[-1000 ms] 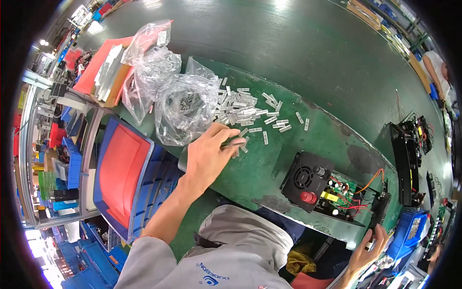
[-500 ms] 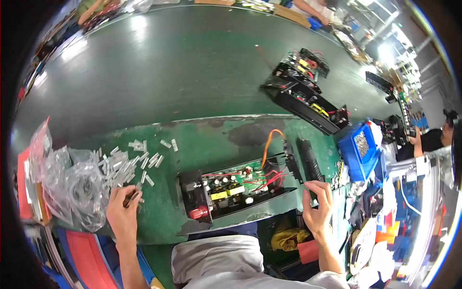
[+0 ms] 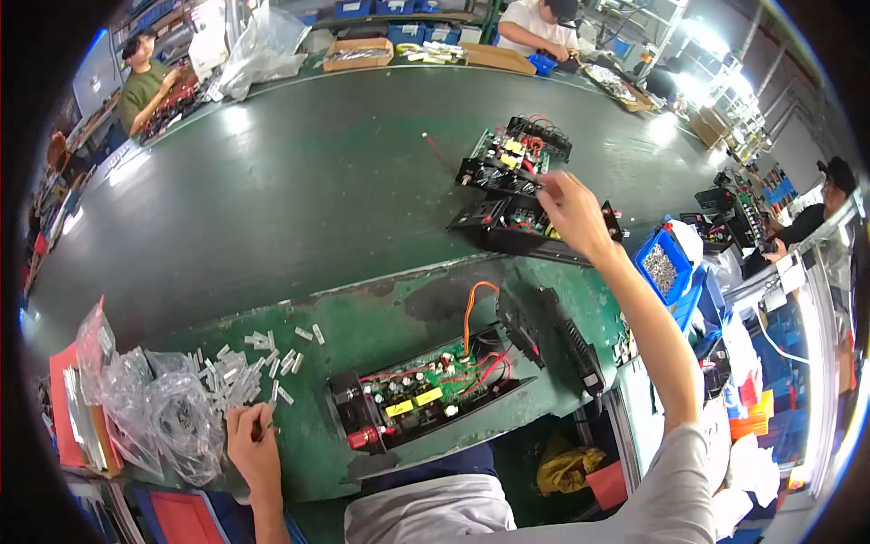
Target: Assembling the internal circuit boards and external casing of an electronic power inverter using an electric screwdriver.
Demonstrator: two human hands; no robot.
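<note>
My left hand (image 3: pixel 256 446) is at the near left, its fingers pinched around something small and dark that I cannot make out. Just beyond its fingertips lie small clear plastic pieces (image 3: pixel 237 379) in a loose pile. My right hand (image 3: pixel 573 216) reaches far over the belt. Its fingers close at the edge of a black-cased circuit unit (image 3: pixel 503 168), and the hand hides part of the grip. A second black case (image 3: pixel 494 231) lies beneath that spot. In front of me an open black housing (image 3: pixel 426 403) holds a green circuit board, yellow parts, red wires and an orange lead.
A black ribbed part (image 3: pixel 575 349) lies right of the housing. Clear plastic bags (image 3: pixel 172 408) heap at the left. A blue bin (image 3: pixel 660 267) of small metal parts stands at the right. The dark belt (image 3: pixel 317 181) runs across; other people work around it.
My right hand has left the black part beside the housing and reached forward to the units on the belt. My left hand stays by the clear pieces. The view has tilted upward.
</note>
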